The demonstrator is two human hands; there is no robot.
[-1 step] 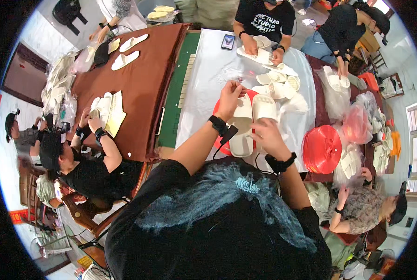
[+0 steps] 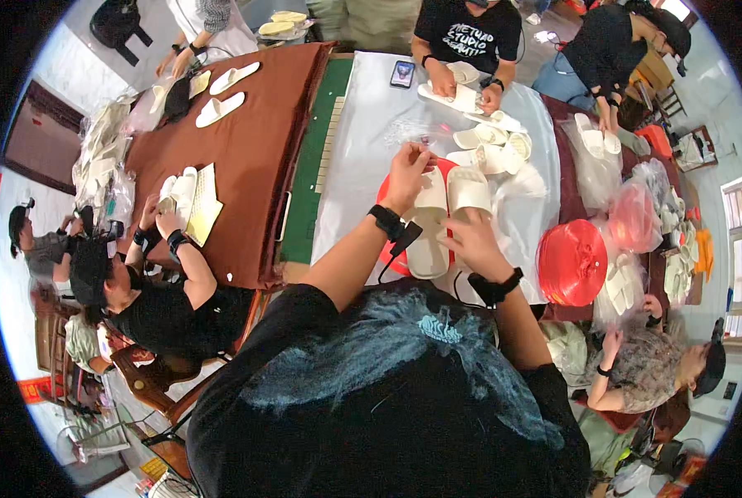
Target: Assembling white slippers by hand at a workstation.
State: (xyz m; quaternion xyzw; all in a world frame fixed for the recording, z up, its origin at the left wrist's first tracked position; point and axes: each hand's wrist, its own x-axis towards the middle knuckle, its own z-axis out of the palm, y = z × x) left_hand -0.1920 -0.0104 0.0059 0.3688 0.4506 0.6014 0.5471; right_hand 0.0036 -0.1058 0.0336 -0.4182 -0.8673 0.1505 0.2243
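Note:
A pair of cream slippers lies in front of me over a round red object point(image 2: 385, 192). Beside the toe end of the left slipper point(image 2: 429, 241) is my left hand point(image 2: 410, 173), its fingers curled together in a pinch. Whatever they hold, if anything, is too small to make out. My right hand point(image 2: 480, 246) hovers by the heel part of the right slipper point(image 2: 469, 189), partly covering it. Its fingers are apart, somewhat blurred, and point toward the left slipper. Both wrists wear black bands with a small device.
More cream slippers point(image 2: 491, 158) lie beyond the pair, before a co-worker point(image 2: 468, 41) handling a slipper. A stack of red discs point(image 2: 571, 263) stands to the right, near bagged slippers point(image 2: 622, 286). Left is a brown-covered table point(image 2: 221, 158), where another person point(image 2: 159, 290) works.
The view has shifted very slightly to one side. Both hands and the slippers keep nearly the same places.

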